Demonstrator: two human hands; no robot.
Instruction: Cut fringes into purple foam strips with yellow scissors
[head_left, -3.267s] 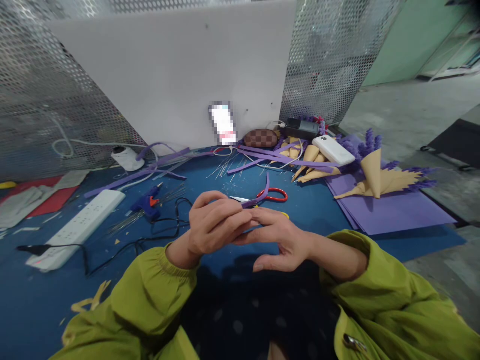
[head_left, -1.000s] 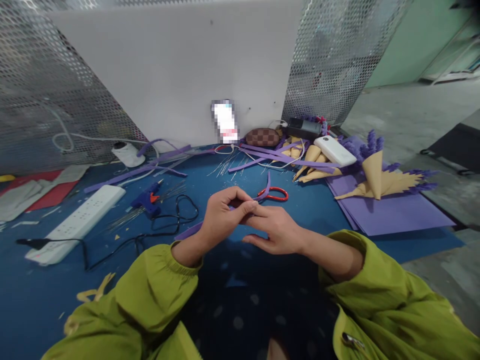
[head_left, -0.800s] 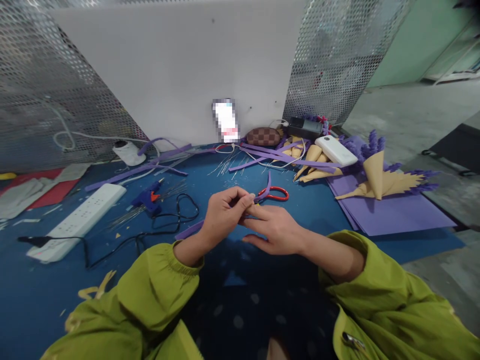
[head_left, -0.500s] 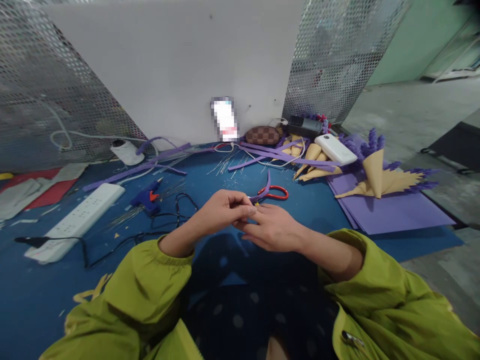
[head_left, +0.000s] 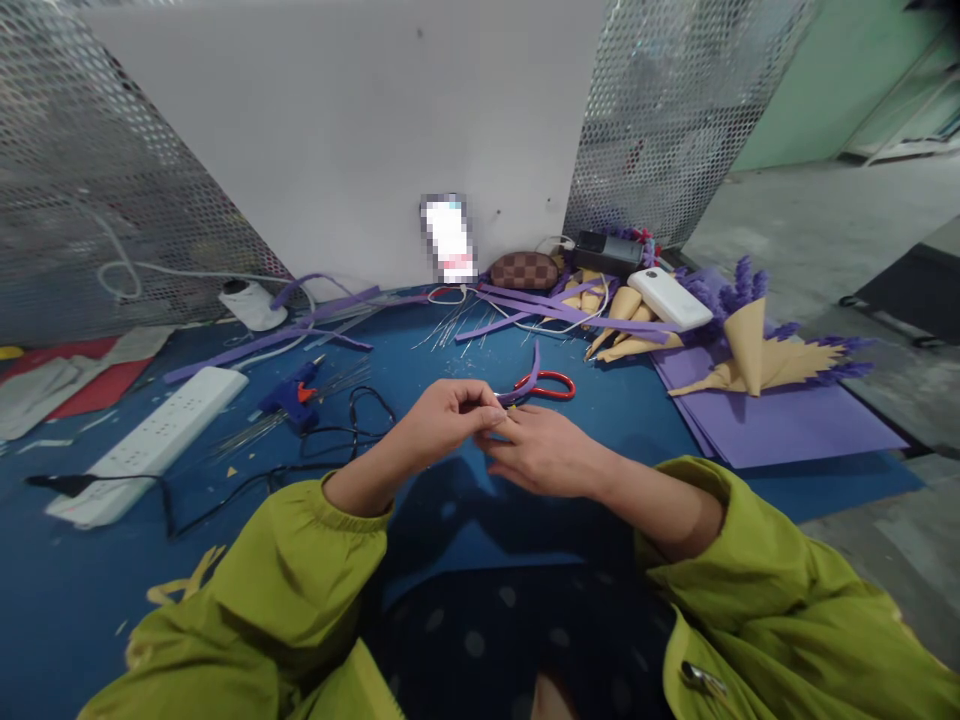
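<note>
My left hand [head_left: 450,415] and my right hand [head_left: 547,452] meet in front of me, fingertips pinched together and touching. From between the fingers a narrow purple paper strip [head_left: 535,368] curves upward, its lower end hidden by the fingers. Both hands are closed around that end; anything else inside the pinch is too small to make out. Just beyond the right hand lie red-handled scissors [head_left: 564,378] on the blue tabletop, partly covered by the strip and hand.
To the left are a blue glue gun [head_left: 289,395], thin wires [head_left: 251,432] and a white power strip [head_left: 154,440] with a black cord. A phone [head_left: 448,238] leans at the back. Paper-wrapped purple flowers [head_left: 780,365] lie on purple sheets [head_left: 795,430] at right.
The fingers have shifted slightly against each other at the pinch, and the right hand's lower fingers have moved a little. The purple strip and surrounding things look the same.
</note>
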